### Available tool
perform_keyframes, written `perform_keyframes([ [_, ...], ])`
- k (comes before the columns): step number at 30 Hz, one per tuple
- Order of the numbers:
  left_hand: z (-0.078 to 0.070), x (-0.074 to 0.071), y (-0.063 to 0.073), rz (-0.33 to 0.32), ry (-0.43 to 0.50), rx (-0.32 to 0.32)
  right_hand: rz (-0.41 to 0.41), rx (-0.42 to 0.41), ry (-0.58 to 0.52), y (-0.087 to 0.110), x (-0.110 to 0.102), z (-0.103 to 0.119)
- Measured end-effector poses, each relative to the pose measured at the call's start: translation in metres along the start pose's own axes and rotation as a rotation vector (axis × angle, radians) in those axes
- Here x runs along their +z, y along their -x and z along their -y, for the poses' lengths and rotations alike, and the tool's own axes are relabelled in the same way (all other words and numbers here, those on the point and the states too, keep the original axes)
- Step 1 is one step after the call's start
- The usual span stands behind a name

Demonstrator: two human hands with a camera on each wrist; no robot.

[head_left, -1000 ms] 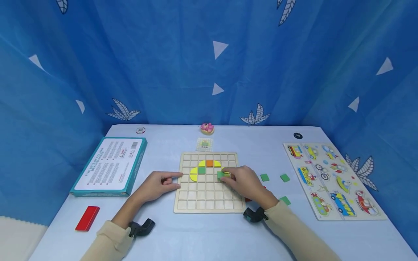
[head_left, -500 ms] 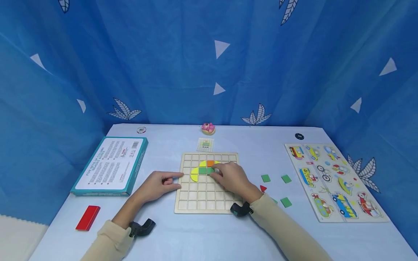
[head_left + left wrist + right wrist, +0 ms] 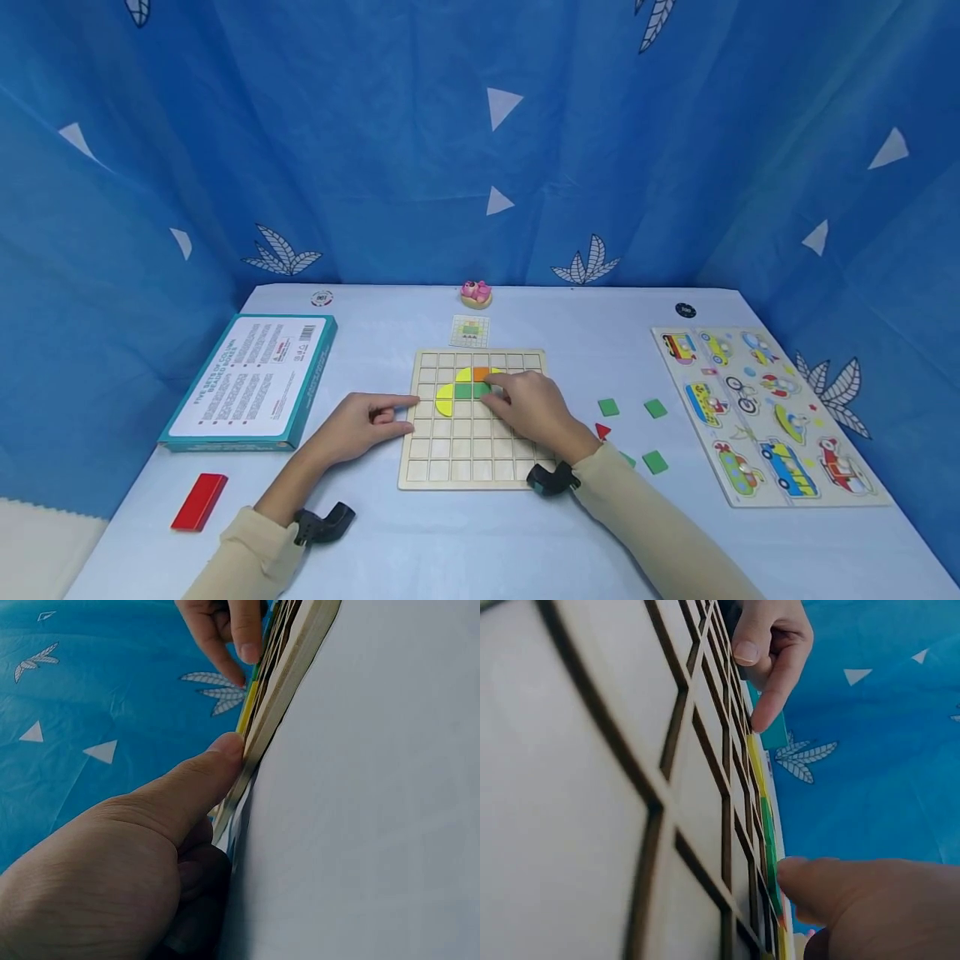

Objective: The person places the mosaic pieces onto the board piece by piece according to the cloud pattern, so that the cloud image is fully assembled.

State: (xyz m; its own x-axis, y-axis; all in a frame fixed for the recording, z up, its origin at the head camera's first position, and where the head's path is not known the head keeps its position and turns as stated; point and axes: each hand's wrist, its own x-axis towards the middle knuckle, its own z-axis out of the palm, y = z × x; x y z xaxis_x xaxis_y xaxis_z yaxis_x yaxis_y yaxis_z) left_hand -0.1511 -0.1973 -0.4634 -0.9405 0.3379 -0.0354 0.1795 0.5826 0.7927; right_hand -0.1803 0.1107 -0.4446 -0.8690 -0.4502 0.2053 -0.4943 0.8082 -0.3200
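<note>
A pale wooden grid board (image 3: 442, 473) lies at the table's centre. My right hand (image 3: 534, 410) pinches a green square tile (image 3: 482, 390) between thumb and index finger, low over its upper middle. This tile sits right beside another green tile (image 3: 463, 391), below an orange square (image 3: 482, 374). Yellow rounded pieces (image 3: 445, 407) flank them; my right hand partly covers those on the right. The thumb (image 3: 802, 881) meets the green piece in the right wrist view. With thumb and extended index fingertips, my left hand (image 3: 362, 429) touches the board's left edge.
Loose green squares (image 3: 655, 462) and a red triangle (image 3: 602, 431) lie right of the board. Behind it are a pattern card (image 3: 470, 331) and a pink figurine (image 3: 476, 293). A teal box (image 3: 243, 383) and red box (image 3: 199, 502) stand left; a vehicle puzzle (image 3: 776, 417) lies right.
The right hand has carried the green tile leftward, from the board's right side to beside the other green tile, then stayed there. The left hand has kept its place at the board's edge.
</note>
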Motion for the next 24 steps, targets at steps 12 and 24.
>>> perform_keyframes([
  [12, 0.000, 0.002, -0.001, 0.006, 0.001, 0.021, -0.120, 0.152, -0.002, 0.035, -0.048, -0.037],
  [24, 0.000, 0.000, -0.001, 0.010, 0.003, -0.015, 0.007, 0.302, -0.046, 0.115, -0.064, -0.105],
])
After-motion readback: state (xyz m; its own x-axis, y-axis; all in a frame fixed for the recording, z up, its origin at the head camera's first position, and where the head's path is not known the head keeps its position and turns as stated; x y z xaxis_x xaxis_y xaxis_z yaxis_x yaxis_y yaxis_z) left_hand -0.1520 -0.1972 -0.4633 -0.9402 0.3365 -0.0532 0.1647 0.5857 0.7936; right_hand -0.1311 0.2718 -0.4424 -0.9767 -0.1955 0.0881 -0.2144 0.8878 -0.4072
